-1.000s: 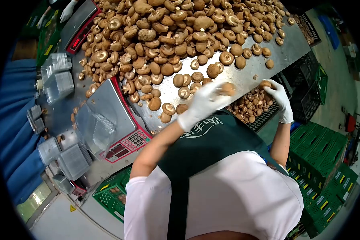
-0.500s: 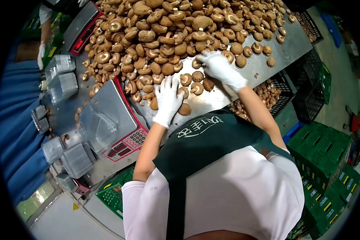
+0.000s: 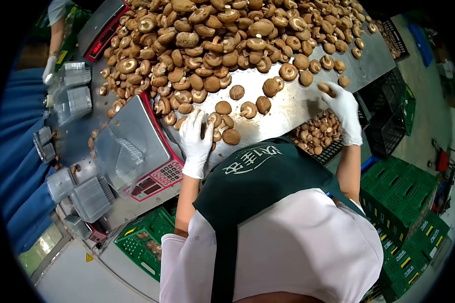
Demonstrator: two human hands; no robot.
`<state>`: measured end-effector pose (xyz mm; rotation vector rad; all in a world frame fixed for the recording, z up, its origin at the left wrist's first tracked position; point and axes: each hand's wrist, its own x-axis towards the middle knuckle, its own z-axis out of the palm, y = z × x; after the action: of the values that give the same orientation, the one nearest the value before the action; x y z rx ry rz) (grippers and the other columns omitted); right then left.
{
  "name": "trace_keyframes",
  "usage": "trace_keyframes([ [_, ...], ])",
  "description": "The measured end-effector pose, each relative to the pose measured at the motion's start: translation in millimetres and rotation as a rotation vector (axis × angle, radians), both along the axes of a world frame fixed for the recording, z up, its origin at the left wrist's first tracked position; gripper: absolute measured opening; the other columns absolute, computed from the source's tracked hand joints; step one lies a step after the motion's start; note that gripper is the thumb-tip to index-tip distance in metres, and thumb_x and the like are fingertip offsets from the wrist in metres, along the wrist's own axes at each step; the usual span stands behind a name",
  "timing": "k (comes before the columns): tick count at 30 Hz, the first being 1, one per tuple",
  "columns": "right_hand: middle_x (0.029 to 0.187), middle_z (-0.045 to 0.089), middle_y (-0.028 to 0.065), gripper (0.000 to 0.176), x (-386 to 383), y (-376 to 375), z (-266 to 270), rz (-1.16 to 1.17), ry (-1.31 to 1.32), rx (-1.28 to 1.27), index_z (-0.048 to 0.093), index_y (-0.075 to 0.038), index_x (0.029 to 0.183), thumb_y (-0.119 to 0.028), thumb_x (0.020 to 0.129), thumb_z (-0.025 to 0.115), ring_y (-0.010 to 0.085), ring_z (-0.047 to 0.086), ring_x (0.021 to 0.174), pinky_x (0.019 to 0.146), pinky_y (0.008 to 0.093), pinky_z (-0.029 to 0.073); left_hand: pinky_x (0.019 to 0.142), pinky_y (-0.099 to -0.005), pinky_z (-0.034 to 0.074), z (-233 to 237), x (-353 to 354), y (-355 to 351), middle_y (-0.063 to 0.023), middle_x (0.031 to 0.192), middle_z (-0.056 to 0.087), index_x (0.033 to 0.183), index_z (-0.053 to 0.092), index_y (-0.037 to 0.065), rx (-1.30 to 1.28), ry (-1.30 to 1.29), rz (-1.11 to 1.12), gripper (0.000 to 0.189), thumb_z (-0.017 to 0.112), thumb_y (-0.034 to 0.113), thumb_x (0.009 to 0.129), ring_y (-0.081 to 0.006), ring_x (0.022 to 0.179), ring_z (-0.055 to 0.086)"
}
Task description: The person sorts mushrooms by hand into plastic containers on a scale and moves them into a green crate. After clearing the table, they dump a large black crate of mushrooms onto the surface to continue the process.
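Observation:
White-gloved, my right hand is raised at the table's right edge, above a crate. Its fingers are closed on a brown shiitake mushroom. My left hand, also gloved, rests at the near side of the table with thumb and fingers apart. It lies against a small cluster of shiitake mushrooms, and its fingertips touch or nearly touch one of them. Between the hands, a few loose mushrooms sit on the metal table. A large heap of shiitake mushrooms covers the far side.
A black crate with mushrooms stands below the right edge. Left of me are a scale with a clear plastic tub, and stacked tubs. Green crates are stacked at right. Another person's gloved hand shows at upper left.
My right hand has moved from the heap's edge to the right, over the crate, with a mushroom in it. My left hand has drawn back slightly left, and the loose mushrooms have shifted.

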<state>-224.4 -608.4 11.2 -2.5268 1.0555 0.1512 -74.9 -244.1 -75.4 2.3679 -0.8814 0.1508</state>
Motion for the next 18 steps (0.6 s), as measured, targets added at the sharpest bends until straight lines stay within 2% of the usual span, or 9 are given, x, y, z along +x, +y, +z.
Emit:
trace_keyframes([
  [2,0.100,0.067,0.0161,0.057,-27.5,-15.4,-8.9,0.034,0.272,-0.183,0.051,-0.019,0.130,-0.037,0.078,0.067,0.0293,0.065,0.091,0.076,0.0374,0.052,0.094,-0.0388,0.038,-6.8,3.6,-14.0,-0.0111,0.118,0.058,0.115,0.059,0.008,-0.016,0.103,-0.090,0.042,0.069,0.020,0.076,-0.0271,0.109,0.053],
  [4,0.103,0.066,0.0162,0.059,-36.3,-10.8,-22.5,0.049,0.213,-0.297,0.049,-0.017,0.131,-0.035,0.078,0.067,0.0297,0.064,0.092,0.076,0.0386,0.052,0.094,-0.0392,0.036,4.8,3.6,-39.2,-0.0106,0.119,0.057,0.117,0.057,0.010,0.089,0.052,-0.210,0.044,0.068,0.023,0.077,-0.0260,0.110,0.052],
  [6,0.099,0.067,0.0134,0.053,-8.6,21.0,-8.8,-0.008,0.127,-0.072,0.056,-0.014,0.125,-0.033,0.077,0.068,0.0261,0.066,0.082,0.073,0.0353,0.053,0.096,-0.0407,0.035,3.5,1.0,-62.0,-0.0101,0.123,0.055,0.122,0.055,0.012,0.159,0.080,-0.330,0.048,0.066,0.023,0.077,-0.0275,0.111,0.051],
  [8,0.093,0.069,0.0103,0.049,13.2,55.8,-30.9,0.280,-0.053,0.037,0.058,-0.015,0.121,-0.032,0.076,0.070,0.0251,0.067,0.076,0.073,0.0330,0.053,0.096,-0.0408,0.035,-10.8,-3.9,-74.4,-0.0099,0.122,0.054,0.124,0.052,0.013,0.279,-0.044,-0.330,0.051,0.066,0.023,0.076,-0.0276,0.111,0.051],
  [9,0.101,0.067,0.0114,0.047,28.2,79.5,-37.5,0.371,-0.086,0.101,0.058,-0.014,0.120,-0.031,0.077,0.069,0.0241,0.066,0.083,0.078,0.0326,0.053,0.096,-0.0409,0.035,-16.7,-3.8,-76.8,-0.0097,0.122,0.054,0.126,0.051,0.013,0.258,-0.027,-0.326,0.051,0.063,0.019,0.077,-0.0265,0.111,0.051],
  [10,0.111,0.061,0.0115,0.049,32.5,97.7,-78.9,0.540,-0.431,-0.013,0.056,-0.013,0.119,-0.028,0.075,0.069,0.0278,0.062,0.089,0.078,0.0355,0.053,0.096,-0.0409,0.035,-18.6,-3.7,-76.9,-0.0097,0.122,0.054,0.126,0.051,0.013,0.257,-0.033,-0.334,0.051,0.063,0.019,0.077,-0.0265,0.111,0.051],
  [11,0.113,0.056,0.0095,0.047,45.5,119.0,-75.1,0.632,-0.168,-0.046,0.054,-0.013,0.117,-0.022,0.073,0.067,0.0325,0.057,0.090,0.075,0.0386,0.052,0.096,-0.0407,0.035,-19.5,-3.5,-75.5,-0.0091,0.122,0.054,0.125,0.051,0.014,0.255,-0.039,-0.295,0.050,0.062,0.018,0.077,-0.0258,0.111,0.051],
  [14,0.104,0.056,0.0119,0.037,43.0,121.9,-109.5,0.663,-0.231,-0.143,0.055,-0.010,0.111,-0.010,0.074,0.055,0.0343,0.058,0.082,0.068,0.0408,0.052,0.097,-0.0395,0.033,-17.9,0.6,-61.6,-0.0072,0.118,0.057,0.121,0.055,0.013,0.172,-0.047,-0.227,0.044,0.060,0.013,0.077,-0.0245,0.111,0.051],
  [18,0.086,0.065,0.0136,0.027,-0.1,79.9,-51.0,0.448,0.026,-0.021,0.058,-0.012,0.102,-0.020,0.076,0.060,0.0308,0.064,0.081,0.067,0.0422,0.051,0.097,-0.0411,0.034,-6.6,5.5,-30.5,-0.0095,0.113,0.060,0.113,0.059,0.010,0.106,0.001,-0.091,0.035,0.061,0.016,0.079,-0.0266,0.107,0.053],
])
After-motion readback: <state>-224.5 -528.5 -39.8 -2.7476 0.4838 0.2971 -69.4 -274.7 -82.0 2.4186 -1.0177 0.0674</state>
